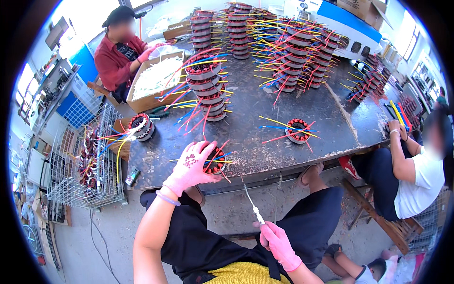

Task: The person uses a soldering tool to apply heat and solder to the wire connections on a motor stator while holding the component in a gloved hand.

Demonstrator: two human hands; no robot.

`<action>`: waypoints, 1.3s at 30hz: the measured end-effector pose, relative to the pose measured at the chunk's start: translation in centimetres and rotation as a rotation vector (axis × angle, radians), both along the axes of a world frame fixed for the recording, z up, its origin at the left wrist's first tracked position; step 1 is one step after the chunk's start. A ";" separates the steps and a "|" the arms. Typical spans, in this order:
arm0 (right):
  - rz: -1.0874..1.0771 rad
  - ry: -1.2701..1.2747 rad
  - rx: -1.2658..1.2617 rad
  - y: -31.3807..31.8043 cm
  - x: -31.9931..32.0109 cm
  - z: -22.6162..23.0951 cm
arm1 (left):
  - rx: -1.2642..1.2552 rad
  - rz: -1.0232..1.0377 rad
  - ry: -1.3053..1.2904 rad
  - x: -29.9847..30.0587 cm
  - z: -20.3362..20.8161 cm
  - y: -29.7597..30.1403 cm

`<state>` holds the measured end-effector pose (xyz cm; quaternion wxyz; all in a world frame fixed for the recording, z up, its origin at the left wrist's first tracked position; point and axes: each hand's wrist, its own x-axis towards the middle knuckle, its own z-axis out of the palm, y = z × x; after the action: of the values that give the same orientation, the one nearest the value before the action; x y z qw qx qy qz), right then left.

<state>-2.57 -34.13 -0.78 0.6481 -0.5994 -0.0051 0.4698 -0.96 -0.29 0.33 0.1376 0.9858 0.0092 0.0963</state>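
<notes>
My left hand, in a pink glove, is wrapped over the left side of a ring-shaped motor stator at the table's near edge. Red, blue and yellow wires stick out of that stator, and my palm hides part of it. Lower down, over my lap, my right hand, also pink-gloved, is closed on a slim white stick-like piece. A thin strand or shaft runs from it up toward the table edge; its exact kind is unclear. A second single stator lies on the table to the right.
Stacked stators with splayed wires stand at mid-table; more stacks rise behind. A stator with white binding lies left, near a wire basket. Co-workers sit far left beside a carton and at right on a wooden stool.
</notes>
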 end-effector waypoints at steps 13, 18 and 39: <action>0.104 -0.140 -0.110 1.1 0.3 -0.8 | -0.077 0.040 0.045 0.2 0.5 0.3; 0.096 -0.126 -0.101 1.4 0.3 -1.2 | -0.073 0.027 0.037 0.1 0.6 0.4; 0.100 -0.161 -0.144 1.5 -0.1 -0.8 | -0.289 -0.033 0.206 -1.0 1.0 1.2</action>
<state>-2.67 -32.68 -1.57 0.5767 -0.6792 -0.0531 0.4509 -1.99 0.88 1.32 0.2778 0.9604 0.0206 -0.0099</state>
